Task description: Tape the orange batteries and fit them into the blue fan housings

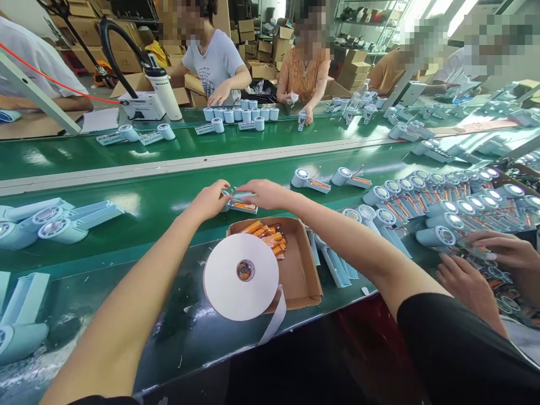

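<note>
A light-blue handheld fan body (244, 206) lies on the green belt beyond the cardboard box, an orange battery set in its handle. My left hand (211, 201) has its fingers closed at the fan's head end, which they mostly hide. From the other side my right hand (270, 194) reaches over the same body, thumb and fingers drawn together near the left fingertips; whatever is between them is too small to make out. Just below is an open cardboard box (301, 275) with several orange batteries (274, 239). A big white roll of tape (228, 281) rests on the box, its loose end hanging down.
Two fan bodies with batteries (312, 181) lie right of my hands, and rows of others (447, 208) stand farther right. Empty housings (63, 225) are at left. A co-worker's hands (472, 281) work at right. People sit across the belt (185, 149).
</note>
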A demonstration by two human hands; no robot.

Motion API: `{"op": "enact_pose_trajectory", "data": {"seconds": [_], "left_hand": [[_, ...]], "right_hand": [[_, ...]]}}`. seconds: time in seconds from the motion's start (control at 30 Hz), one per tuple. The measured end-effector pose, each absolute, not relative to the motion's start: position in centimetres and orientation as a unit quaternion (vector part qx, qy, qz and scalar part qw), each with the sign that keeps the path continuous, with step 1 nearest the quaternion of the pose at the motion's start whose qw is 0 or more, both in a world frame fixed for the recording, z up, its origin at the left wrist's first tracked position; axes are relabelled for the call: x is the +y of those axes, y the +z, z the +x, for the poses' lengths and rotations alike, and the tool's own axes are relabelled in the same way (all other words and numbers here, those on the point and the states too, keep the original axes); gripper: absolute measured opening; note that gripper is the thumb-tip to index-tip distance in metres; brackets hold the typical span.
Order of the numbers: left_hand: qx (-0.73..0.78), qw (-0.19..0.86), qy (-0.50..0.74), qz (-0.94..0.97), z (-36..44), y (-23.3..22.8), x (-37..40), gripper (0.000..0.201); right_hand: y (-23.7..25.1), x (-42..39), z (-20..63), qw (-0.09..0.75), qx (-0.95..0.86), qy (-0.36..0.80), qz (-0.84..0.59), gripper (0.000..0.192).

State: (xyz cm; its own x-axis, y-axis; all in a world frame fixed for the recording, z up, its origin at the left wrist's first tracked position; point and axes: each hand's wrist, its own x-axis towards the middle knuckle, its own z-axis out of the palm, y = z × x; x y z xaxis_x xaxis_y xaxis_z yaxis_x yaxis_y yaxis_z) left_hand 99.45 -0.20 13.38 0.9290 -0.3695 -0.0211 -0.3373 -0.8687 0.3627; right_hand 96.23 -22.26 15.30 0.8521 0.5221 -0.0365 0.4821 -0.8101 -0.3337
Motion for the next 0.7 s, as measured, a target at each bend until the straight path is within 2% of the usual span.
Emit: {"op": "enact_pose_trajectory", "data": {"seconds": [0.1,0.17,0.23,0.37,0.47,0.53,0.63,0.7], "left_hand": [[-0.296,0.216,-0.001,0.931,92.8,14.4,2.5,0.056],[-0.434,0.185,-0.043,0.881,87.8,14.7,4.3,0.064],[-0.474,0.126,-0.050,0.870,83.7,14.8,5.7,0.061],[-0.450,0.073,-0.011,0.890,79.5,14.3,7.6,0.063],[-0.445,0.058,0.051,0.892,77.7,13.5,8.9,0.064],[-0.445,0.061,0.118,0.886,76.4,12.5,9.3,0.063],[-0.421,0.090,0.199,0.881,74.5,10.3,9.2,0.061],[-0.384,0.114,0.214,0.891,73.6,8.6,8.8,0.057]], "right_hand": [[16.4,-26.4,90.8,0.312,-0.175,0.012,-0.934,0.027],[16.3,-28.5,86.5,0.361,-0.156,0.029,-0.919,0.040],[15.8,-29.2,82.9,0.386,-0.168,0.049,-0.906,0.050],[14.6,-27.6,78.2,0.376,-0.202,0.090,-0.900,0.036],[13.6,-25.1,75.7,0.323,-0.210,0.090,-0.918,0.044],[12.6,-23.5,74.0,0.286,-0.233,0.064,-0.927,0.053],[10.8,-21.6,71.5,0.266,-0.265,-0.013,-0.927,0.037],[9.8,-20.8,70.2,0.296,-0.295,-0.066,-0.906,0.032]]}}
